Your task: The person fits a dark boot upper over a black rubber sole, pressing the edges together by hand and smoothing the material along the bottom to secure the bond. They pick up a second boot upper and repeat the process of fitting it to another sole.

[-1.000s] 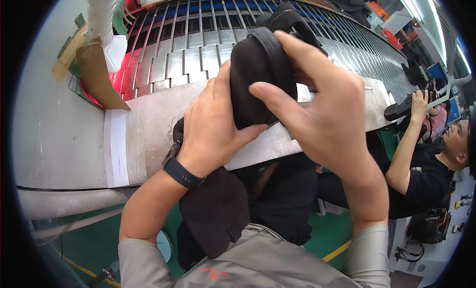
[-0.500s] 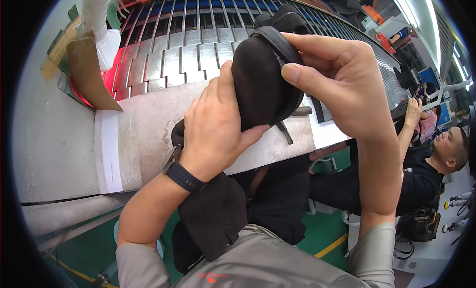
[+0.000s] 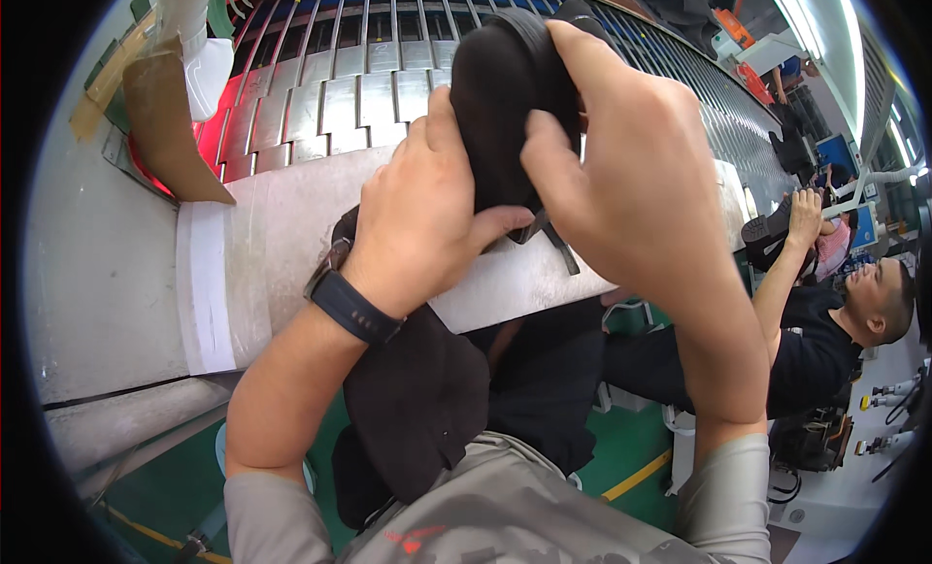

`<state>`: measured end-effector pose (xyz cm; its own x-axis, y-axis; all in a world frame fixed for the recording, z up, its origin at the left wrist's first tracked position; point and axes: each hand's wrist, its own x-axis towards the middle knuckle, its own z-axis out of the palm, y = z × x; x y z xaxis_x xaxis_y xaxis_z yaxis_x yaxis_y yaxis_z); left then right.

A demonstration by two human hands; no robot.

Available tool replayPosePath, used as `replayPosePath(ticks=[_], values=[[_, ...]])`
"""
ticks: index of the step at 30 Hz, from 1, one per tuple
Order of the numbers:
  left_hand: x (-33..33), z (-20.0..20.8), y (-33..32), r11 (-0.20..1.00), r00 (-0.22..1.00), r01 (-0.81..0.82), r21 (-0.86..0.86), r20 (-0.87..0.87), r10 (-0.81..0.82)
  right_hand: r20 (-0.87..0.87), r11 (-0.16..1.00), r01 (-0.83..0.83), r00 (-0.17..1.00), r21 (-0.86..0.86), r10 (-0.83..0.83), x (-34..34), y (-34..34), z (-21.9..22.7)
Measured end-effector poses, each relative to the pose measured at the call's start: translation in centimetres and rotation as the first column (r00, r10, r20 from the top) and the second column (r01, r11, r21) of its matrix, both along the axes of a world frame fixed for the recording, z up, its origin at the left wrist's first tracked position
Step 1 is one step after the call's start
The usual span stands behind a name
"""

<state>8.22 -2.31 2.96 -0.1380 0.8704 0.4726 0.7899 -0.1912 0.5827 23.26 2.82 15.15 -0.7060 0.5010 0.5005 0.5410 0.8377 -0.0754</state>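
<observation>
Holding a black shoe (image 3: pixel 495 103) up between both hands, rounded end away from the body, above a pale worktop (image 3: pixel 301 205) edging a slatted conveyor (image 3: pixel 335 98). Clamped by left hand (image 3: pixel 417 200) on the left side, thumb around the near end. Gripped by right hand (image 3: pixel 626 171) along the right edge, index finger at the rim, thumb blurred over the face; can't tell how hard. Likely light, soft on the face, stiffer at the rim, not slippery or fragile. Best taken by both sides near the rim to avoid denting. Around: thin dark bar (image 3: pixel 561 248) on the worktop, just beside the shoe. At left, brown cardboard flap (image 3: pixel 170 127), well apart. At right, co-worker's hand (image 3: pixel 805 216) on a dark shoe (image 3: pixel 762 232), also well apart. Mainly blocking the view: right hand, over the shoe's right side.
</observation>
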Motion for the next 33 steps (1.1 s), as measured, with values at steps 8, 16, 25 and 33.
replayPosePath(ticks=[8,16,25,33], values=[[-1.7,0.5,1.0,0.992,0.988,0.074,-0.099,0.142,-0.060,-0.542,0.769,-0.356,0.840,-0.530,0.015,1.3,3.2,-6.3],[-2.9,-0.3,1.6,0.992,0.981,0.128,-0.015,0.152,-0.125,-0.485,0.941,-0.246,0.868,-0.231,0.108,0.0,3.1,-6.5],[-3.5,-0.9,1.9,0.990,0.979,0.142,0.022,0.146,-0.144,-0.202,0.986,-0.076,0.978,-0.148,0.045,-1.0,2.1,-5.9],[-4.1,-0.7,1.9,0.988,0.976,0.152,-0.018,0.159,-0.148,-0.169,0.952,0.025,0.982,-0.305,-0.080,-0.6,1.4,-6.3]])
